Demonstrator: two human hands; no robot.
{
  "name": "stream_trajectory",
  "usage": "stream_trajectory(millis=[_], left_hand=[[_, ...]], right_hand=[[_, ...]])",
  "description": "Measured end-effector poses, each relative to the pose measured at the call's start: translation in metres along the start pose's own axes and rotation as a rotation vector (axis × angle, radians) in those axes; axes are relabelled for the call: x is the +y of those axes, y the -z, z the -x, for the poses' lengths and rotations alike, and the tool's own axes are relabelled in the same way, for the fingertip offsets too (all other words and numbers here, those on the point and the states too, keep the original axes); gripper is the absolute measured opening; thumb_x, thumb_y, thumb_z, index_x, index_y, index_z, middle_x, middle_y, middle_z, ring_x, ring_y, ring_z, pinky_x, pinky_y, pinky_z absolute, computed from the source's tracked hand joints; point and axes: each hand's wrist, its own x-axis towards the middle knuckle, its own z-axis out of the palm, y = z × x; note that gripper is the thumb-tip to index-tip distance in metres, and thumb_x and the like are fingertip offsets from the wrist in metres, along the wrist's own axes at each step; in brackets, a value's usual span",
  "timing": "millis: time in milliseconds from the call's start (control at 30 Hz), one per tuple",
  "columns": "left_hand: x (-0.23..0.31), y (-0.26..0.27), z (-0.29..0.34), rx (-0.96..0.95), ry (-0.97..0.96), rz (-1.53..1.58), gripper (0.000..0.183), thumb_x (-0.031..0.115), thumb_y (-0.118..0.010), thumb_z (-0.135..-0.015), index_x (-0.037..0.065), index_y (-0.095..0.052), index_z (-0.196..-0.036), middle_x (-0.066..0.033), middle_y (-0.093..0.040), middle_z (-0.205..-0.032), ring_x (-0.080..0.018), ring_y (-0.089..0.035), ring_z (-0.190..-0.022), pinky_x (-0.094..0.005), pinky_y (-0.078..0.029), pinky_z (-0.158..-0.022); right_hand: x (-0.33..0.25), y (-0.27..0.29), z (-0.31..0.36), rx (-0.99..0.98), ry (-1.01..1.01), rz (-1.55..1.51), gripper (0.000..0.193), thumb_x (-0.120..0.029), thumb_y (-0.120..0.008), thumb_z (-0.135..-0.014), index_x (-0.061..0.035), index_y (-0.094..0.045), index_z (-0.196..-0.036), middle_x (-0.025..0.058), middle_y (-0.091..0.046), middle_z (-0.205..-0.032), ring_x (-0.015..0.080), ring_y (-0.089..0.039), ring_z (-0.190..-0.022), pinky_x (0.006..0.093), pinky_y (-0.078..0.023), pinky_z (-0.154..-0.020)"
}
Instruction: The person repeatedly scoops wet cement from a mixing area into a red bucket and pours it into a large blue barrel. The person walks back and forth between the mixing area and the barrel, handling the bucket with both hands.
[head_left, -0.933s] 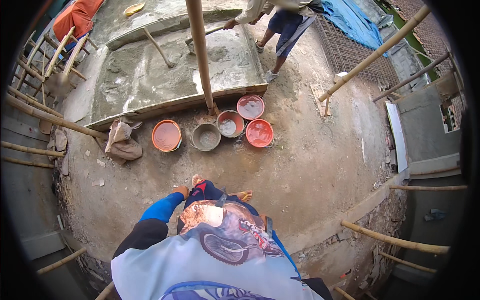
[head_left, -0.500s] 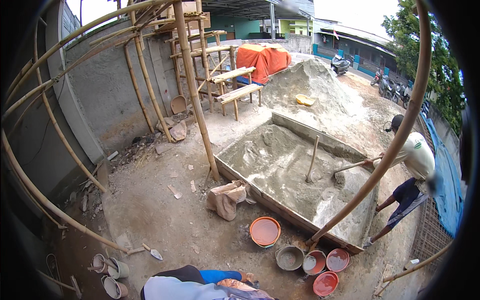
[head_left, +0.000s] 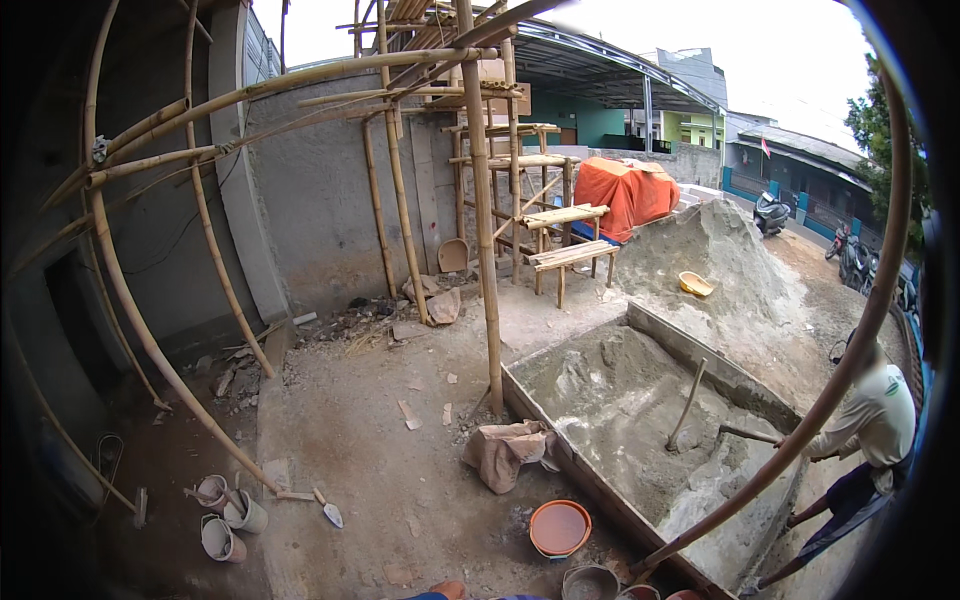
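Observation:
Neither of my hands can be made out. At the bottom edge, a sliver of blue cloth and a small bare-skin shape show, too cut off to identify. Nearest them on the ground is an orange bucket full of cloudy liquid. A grey bucket and parts of red ones stand to its right, cut by the frame. Further left, a trowel lies on the concrete. Beside the wooden mixing trough slumps a brown sack. Grey sand mix fills the trough, and a wooden handle stands up from it.
A co-worker bends at the trough's right side, holding a long-handled tool. Bamboo poles rise in front of me and curve along both sides. Several dirty buckets cluster at lower left. Behind are a bamboo bench and a sand heap.
My view has tilted up and swung left, so the scene sits lower and further right. The light-blue and blue clothing at the bottom has mostly left the picture. The co-worker still holds the tool.

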Motion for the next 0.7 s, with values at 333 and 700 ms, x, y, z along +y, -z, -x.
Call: stream_trajectory(millis=[333, 700], left_hand=[[0.001, -0.03, 0.001, 0.101, 0.201, 0.12, 0.05, 0.057, -0.06, -0.079, 0.011, -0.072, -0.096, -0.0173, -0.068, -0.103, -0.034, -0.064, -0.101, -0.0429, -0.049, -0.087], [-0.021, -0.105, 0.029, 0.116, 0.473, 0.329, 0.063, 0.064, -0.057, -0.076, 0.007, -0.072, -0.098, -0.0198, -0.067, -0.106, -0.0352, -0.063, -0.102, -0.0413, -0.049, -0.09]], right_hand=[[0.018, 0.026, 0.011, -0.072, 0.072, 0.022, 0.036, -0.043, -0.054, -0.088, -0.0114, -0.069, -0.094, 0.0138, -0.069, -0.083, 0.0266, -0.065, -0.077, 0.0395, -0.051, -0.069], [0.128, 0.06, 0.083, -0.036, -0.106, 0.153, 0.034, -0.042, -0.055, -0.087, -0.0117, -0.069, -0.093, 0.0144, -0.068, -0.083, 0.0286, -0.066, -0.076, 0.0407, -0.052, -0.067]])
